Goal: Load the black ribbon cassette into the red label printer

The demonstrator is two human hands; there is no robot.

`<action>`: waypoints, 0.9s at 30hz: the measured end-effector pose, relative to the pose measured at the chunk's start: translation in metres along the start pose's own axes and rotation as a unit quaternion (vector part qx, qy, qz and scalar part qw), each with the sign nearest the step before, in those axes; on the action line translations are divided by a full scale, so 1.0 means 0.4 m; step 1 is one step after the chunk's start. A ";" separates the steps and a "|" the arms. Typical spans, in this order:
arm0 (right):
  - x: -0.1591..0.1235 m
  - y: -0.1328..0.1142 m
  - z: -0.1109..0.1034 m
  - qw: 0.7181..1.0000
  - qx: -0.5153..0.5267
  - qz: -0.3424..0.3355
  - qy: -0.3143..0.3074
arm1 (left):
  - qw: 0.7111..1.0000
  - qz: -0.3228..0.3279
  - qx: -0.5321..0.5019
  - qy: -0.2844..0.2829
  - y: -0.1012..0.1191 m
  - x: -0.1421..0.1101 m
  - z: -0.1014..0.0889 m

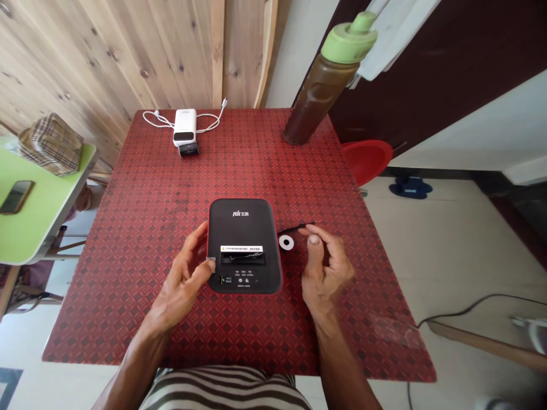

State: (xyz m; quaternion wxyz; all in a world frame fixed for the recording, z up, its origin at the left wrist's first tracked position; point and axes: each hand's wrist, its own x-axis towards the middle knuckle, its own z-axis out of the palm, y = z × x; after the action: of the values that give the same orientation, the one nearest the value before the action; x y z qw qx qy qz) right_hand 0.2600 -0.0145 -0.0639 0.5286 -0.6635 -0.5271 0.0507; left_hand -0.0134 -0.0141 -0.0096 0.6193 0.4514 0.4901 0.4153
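A black receipt printer point(245, 233) with red sides lies on the table, its paper slot and small buttons toward me. My left hand point(188, 273) grips its left side, the thumb on a grey tab at the edge and the fingers along the side, partly hidden. Beside the printer's right edge sits a small roll point(286, 243) with a white ring face and a dark centre. A thin black strip point(291, 229) runs from near the printer to my right hand point(327, 265). The thumb and forefinger there are curled close together at the strip, seemingly pinching it.
At the back of the patterned red table point(141, 228) lie a white power bank point(185, 124) with a cable and a small black object point(188, 150). A tall bottle point(327, 80) with a green lid stands back right. A green table point(43, 228) holds a phone point(16, 197) and plaid bag point(53, 142).
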 end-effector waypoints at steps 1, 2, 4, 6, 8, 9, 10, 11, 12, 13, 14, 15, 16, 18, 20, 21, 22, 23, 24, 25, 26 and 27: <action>-0.001 -0.001 0.001 1.000 0.000 -0.001 -0.002 | 1.000 -0.001 -0.006 0.002 0.000 0.000 0.002; -0.002 -0.001 0.002 1.000 0.001 -0.002 -0.003 | 1.000 -0.001 -0.012 0.003 0.001 -0.001 0.004; -0.002 -0.003 0.003 1.000 0.002 -0.002 -0.001 | 1.000 -0.006 -0.022 0.009 0.000 -0.002 0.008; -0.002 -0.003 0.003 1.000 0.007 -0.002 0.001 | 0.999 -0.014 -0.026 0.014 -0.002 -0.002 0.010; -0.002 -0.002 0.003 1.000 0.014 -0.004 0.005 | 0.999 -0.016 -0.027 0.014 -0.004 -0.001 0.013; -0.002 -0.001 0.003 1.000 0.016 -0.004 0.006 | 0.999 -0.012 -0.029 0.014 -0.005 0.000 0.014; -0.003 0.001 0.004 1.000 0.018 -0.005 0.007 | 0.999 -0.008 -0.032 0.014 -0.006 0.001 0.015; -0.004 0.002 0.005 1.000 0.020 -0.005 0.006 | 0.999 -0.005 -0.034 0.013 -0.006 0.002 0.015; -0.004 0.003 0.006 1.000 0.021 -0.006 0.004 | 0.999 -0.003 -0.036 0.012 -0.005 0.003 0.016; -0.004 0.002 0.007 1.000 0.021 -0.008 0.003 | 0.999 -0.002 -0.037 0.009 -0.005 0.004 0.016; -0.004 -0.001 0.006 1.000 0.020 -0.011 0.002 | 0.999 -0.002 -0.036 0.007 -0.003 0.005 0.016; -0.002 -0.006 0.004 1.000 0.017 -0.014 0.001 | 0.999 -0.004 -0.034 0.004 -0.002 0.005 0.015; 0.002 -0.014 0.000 1.000 0.013 -0.019 -0.001 | 0.999 -0.005 -0.031 0.003 -0.001 0.004 0.014; 0.013 -0.040 -0.015 0.999 0.007 -0.050 -0.014 | 0.999 -0.011 -0.030 0.005 0.000 0.002 0.010; 0.030 -0.076 -0.032 0.993 0.008 -0.111 -0.050 | 0.999 -0.014 -0.037 0.004 -0.001 0.000 0.005; 0.040 -0.096 -0.039 0.986 0.011 -0.147 -0.079 | 0.999 -0.012 -0.042 0.001 -0.002 0.000 0.002; 0.052 -0.115 -0.044 0.977 0.015 -0.183 -0.110 | 0.999 -0.009 -0.048 -0.003 -0.003 0.001 -0.001; 0.063 -0.133 -0.045 0.966 0.017 -0.218 -0.141 | 0.999 -0.007 -0.053 -0.008 -0.003 0.004 -0.005; 0.075 -0.149 -0.042 0.954 0.014 -0.246 -0.172 | 0.998 -0.006 -0.057 -0.010 -0.004 0.008 -0.010; 0.086 -0.164 -0.036 0.941 0.004 -0.270 -0.203 | 0.998 -0.007 -0.059 -0.010 -0.004 0.014 -0.015; 0.097 -0.177 -0.026 0.928 -0.015 -0.289 -0.236 | 0.998 -0.008 -0.060 -0.004 -0.003 0.022 -0.020; 0.108 -0.188 -0.014 0.913 -0.043 -0.301 -0.270 | 0.998 -0.006 -0.058 0.007 -0.003 0.031 -0.026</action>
State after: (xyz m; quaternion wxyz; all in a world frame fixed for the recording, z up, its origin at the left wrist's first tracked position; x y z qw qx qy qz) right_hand 0.2339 0.0057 0.0164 0.3273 -0.4562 -0.8263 0.0436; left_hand -0.0215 -0.0008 -0.0147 0.6432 0.4093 0.4723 0.4424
